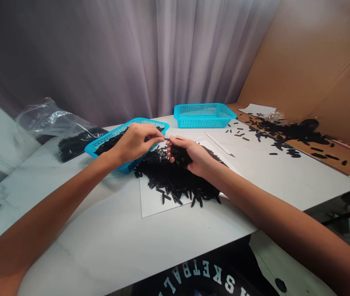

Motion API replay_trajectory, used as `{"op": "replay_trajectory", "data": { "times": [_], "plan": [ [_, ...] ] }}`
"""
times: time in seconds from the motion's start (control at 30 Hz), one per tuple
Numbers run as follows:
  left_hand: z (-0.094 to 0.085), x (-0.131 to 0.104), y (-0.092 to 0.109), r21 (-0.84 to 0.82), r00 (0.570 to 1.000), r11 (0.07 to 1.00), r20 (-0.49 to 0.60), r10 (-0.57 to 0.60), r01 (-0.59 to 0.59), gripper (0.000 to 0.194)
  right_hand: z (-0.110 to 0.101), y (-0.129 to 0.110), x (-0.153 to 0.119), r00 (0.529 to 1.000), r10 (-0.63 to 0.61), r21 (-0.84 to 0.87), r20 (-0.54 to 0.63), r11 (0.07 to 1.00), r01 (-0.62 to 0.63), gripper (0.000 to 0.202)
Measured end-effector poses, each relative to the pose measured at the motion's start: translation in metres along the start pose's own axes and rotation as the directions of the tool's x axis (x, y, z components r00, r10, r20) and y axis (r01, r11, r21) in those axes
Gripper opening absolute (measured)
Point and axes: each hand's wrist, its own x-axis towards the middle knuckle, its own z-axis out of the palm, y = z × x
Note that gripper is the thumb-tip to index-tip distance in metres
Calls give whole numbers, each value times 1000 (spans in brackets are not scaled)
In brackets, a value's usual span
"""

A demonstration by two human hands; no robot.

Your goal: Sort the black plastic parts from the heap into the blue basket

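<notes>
My left hand [136, 142] reaches over the near rim of a blue basket [127, 167] that holds many black pieces. Its thumb and fingers are pinched around the end of a small, slim black piece [166, 139]. My right hand [195, 154] meets it there, thumb and forefinger at the piece's other end. More black pieces [179, 154] are cupped in the right palm under curled fingers. Both hands are above a heap of small, elongated black pieces [178, 179] on a white sheet [150, 207]. The pieces' exact kind is too small to make out.
A second blue basket [204, 122] stands at the back by the curtain [175, 61]. A clear plastic bag [51, 119] with black contents lies at left. More black pieces [292, 131] are scattered at right. A thin pointed tool [221, 146] lies behind the sheet.
</notes>
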Motion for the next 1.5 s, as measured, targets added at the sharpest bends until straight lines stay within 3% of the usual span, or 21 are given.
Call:
{"op": "replay_trajectory", "data": {
  "times": [0.47, 0.57, 0.63, 0.7, 0.8, 0.87, 0.97, 1.07, 1.17, 1.23, 1.27, 1.33, 1.37, 1.43, 1.5],
  "plan": [
    [-4, -2, 3, -127, 1000, 992, 1, -27, 27, 18, 2, -3, -3, 997, -1, 63, 71, 998, -4, 15],
    [-5, -3, 4, -111, 999, 993, 13, -40, 41, 20, 2, -1, -2, 998, -7, -11, 57, 1000, 8, 17],
    [-5, -3, 6, -92, 998, 994, 4, -58, 58, 19, 1, 1, -1, 996, -82, -157, 30, 984, 86, 21],
    [-6, -3, 7, -75, 994, 992, -12, -105, 104, 18, 0, 3, 0, 973, -227, -377, 24, 900, 220, 26],
    [-7, -1, 7, -103, 977, 972, -17, -213, 211, 19, -2, 2, 2, 919, -379, -646, 110, 675, 356, 32],
    [-7, -1, 5, -165, 957, 943, 6, -291, 288, 20, -3, -1, 2, 912, -377, -722, 164, 584, 371, 35],
    [-7, 0, 1, -277, 923, 883, 57, -380, 380, 19, -5, -10, -1, 918, -333, -734, 215, 565, 377, 35],
    [-7, 0, 0, -365, 901, 827, 98, -423, 428, 14, -8, -20, -4, 914, -278, -722, 296, 561, 405, 36],
    [-6, 1, 2, -413, 892, 794, 122, -436, 445, 10, -19, -32, -1, 900, -271, -780, 341, 453, 432, 31],
    [-5, 1, 4, -419, 888, 787, 135, -439, 453, 9, -36, -41, 4, 903, -353, -897, 243, 272, 348, 28],
    [-5, 1, 5, -421, 887, 784, 140, -441, 456, 9, -47, -47, 6, 900, -412, -966, 143, 141, 218, 29],
    [-4, 1, 6, -432, 885, 776, 145, -443, 459, 9, -72, -57, 9, 867, -486, -982, -112, -78, -171, 28],
    [-4, 2, 6, -439, 886, 773, 147, -440, 457, 9, -85, -61, 10, 839, -484, -926, -247, -138, -352, 28],
    [-4, 2, 7, -449, 890, 772, 152, -430, 450, 9, -110, -68, 10, 787, -366, -798, -498, -162, -580, 31],
    [-5, 2, 8, -453, 894, 774, 157, -420, 443, 7, -129, -72, 9, 760, -234, -752, -606, -142, -643, 30]
  ]
}}
